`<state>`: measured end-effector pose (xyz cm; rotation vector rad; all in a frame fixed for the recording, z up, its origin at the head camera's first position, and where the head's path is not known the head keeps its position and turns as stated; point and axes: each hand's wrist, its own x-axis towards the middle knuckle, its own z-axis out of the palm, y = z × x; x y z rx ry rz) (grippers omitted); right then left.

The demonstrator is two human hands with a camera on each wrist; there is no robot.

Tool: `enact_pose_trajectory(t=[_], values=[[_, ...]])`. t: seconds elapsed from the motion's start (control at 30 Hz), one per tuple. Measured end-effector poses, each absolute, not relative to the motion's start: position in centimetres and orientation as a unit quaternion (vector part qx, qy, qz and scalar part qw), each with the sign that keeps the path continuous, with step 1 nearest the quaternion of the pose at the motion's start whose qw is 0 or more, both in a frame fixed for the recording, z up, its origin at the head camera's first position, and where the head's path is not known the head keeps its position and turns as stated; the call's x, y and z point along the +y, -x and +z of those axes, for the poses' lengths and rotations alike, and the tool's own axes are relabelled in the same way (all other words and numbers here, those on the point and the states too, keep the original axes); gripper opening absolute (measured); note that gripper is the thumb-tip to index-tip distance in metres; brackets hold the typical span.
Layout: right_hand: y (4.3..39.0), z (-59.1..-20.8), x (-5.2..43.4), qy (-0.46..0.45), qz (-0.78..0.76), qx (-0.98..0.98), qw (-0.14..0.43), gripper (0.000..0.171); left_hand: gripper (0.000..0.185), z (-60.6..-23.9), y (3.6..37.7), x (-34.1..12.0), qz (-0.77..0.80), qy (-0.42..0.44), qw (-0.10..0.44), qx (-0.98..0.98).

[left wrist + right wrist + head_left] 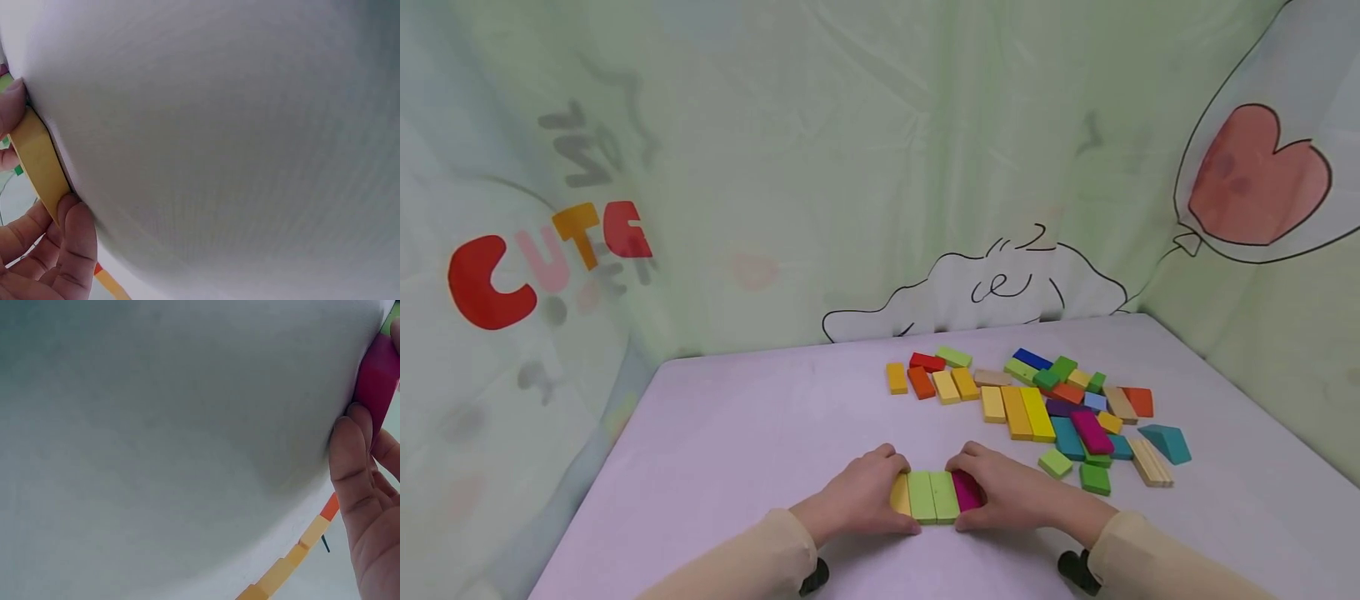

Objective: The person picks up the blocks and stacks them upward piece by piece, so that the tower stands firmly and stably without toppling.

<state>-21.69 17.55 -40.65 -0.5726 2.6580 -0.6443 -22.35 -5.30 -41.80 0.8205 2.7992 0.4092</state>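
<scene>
Four-sided wooden blocks lie side by side in a short row near the front of the table, in the head view. My left hand (868,493) pinches the yellow block (900,495) at the row's left end, thumb at the near side and fingers at the far side. On the right end, my right hand (1011,493) grips the magenta block (967,492) in the same way. Two light green blocks (921,498) sit between them, touching. Each wrist view shows fingertips on the ends of the yellow block (39,153) and the magenta block (377,378).
Loose coloured blocks spread behind and to the right, among them a yellow plank (1037,414), a teal triangular block (1167,443) and a green block (1095,479) near the right forearm. A printed curtain (790,167) hangs behind the pale table (722,433).
</scene>
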Motion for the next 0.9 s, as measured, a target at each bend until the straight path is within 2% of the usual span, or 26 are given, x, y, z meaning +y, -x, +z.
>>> enact_pose_trajectory(t=[0.6,0.9], values=[[22.0,-40.4,17.2,0.187,-0.210,0.941,0.188,0.067,0.065,-41.2,22.2,-5.1,0.141,-0.267,0.113,0.947],[22.3,-40.0,18.0,0.173,-0.226,0.940,0.188,0.070,0.075,-41.4,22.3,-6.2,0.205,-0.242,0.144,0.937]])
